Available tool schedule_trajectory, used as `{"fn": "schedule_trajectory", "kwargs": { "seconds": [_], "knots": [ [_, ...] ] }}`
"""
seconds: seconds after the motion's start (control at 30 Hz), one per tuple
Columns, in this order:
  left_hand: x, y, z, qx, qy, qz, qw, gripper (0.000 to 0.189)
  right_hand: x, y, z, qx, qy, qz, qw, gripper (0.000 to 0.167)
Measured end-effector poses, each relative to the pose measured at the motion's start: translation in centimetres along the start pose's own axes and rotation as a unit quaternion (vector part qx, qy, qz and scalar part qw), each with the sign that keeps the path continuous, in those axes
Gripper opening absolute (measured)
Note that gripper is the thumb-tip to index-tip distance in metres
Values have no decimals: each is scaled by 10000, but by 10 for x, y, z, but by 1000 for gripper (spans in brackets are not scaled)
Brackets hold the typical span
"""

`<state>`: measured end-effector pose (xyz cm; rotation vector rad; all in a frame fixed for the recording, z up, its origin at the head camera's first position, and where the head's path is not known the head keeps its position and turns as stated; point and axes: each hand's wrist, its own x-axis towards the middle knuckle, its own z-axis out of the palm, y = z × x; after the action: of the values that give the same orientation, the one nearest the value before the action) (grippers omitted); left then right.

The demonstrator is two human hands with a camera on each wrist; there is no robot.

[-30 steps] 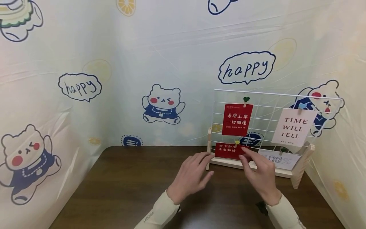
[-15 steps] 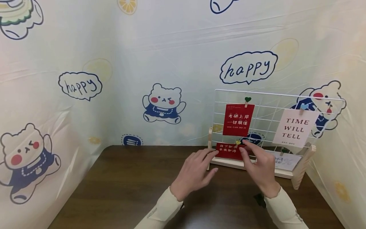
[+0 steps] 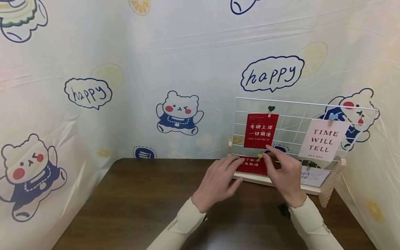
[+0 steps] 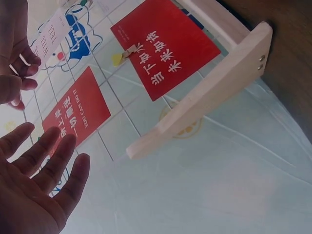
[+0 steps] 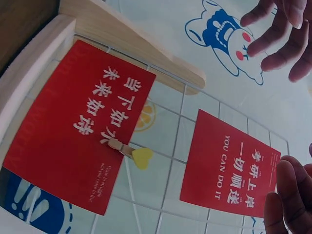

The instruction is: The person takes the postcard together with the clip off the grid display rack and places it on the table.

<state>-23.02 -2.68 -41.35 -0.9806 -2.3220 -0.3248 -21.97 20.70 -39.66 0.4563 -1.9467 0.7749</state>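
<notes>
My left hand (image 3: pixel 217 182), fingers spread and slightly bent, hovers before the left part of the lower red card (image 3: pixel 254 166). A wooden clip with a yellow heart (image 5: pixel 141 157) holds that card's top edge on the white wire grid (image 3: pixel 289 130). In the right wrist view no finger touches this clip. My right hand (image 3: pixel 285 175) is in front of the grid, thumb and index finger apart. Above hangs another red card (image 3: pixel 260 131) under a green heart clip (image 3: pixel 271 109). Both palms look bare in the wrist views.
The grid stands in a wooden base (image 3: pixel 253 178) with an upright wooden foot (image 3: pixel 332 182) on the right. A pink card (image 3: pixel 323 140) and a white card (image 3: pixel 315 176) hang at right. A dark green object (image 3: pixel 283 210) lies on the brown table (image 3: pixel 140 205).
My left hand has moved right and slightly up, over the left part of the lower red card. The right hand has shifted only slightly. The cards stay on the grid.
</notes>
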Motion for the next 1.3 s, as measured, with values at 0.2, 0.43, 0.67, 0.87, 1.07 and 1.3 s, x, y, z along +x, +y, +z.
{"fn": "schedule_trajectory", "kwargs": {
  "seconds": [0.2,0.43,0.67,0.87,1.07,1.3],
  "knots": [
    [11,-1,-1,43,-21,-2,10000,62,10,1,-2,7,-21,-156,9999,40],
    [26,-7,-4,88,57,-52,9999,62,18,3,-1,-9,-74,-268,9996,38],
    [38,-14,-7,-35,197,-153,9997,62,23,4,0,-105,-71,-184,9998,37],
    [44,-17,-7,-115,153,-245,9995,59,29,8,-2,-217,-35,-251,9994,32],
    [52,-20,-4,-267,174,-332,9989,58,40,12,-2,-236,95,-247,9994,30],
    [63,-25,-3,-452,170,-496,9976,61,52,15,-3,-292,161,-200,9992,29]
  ]
}}
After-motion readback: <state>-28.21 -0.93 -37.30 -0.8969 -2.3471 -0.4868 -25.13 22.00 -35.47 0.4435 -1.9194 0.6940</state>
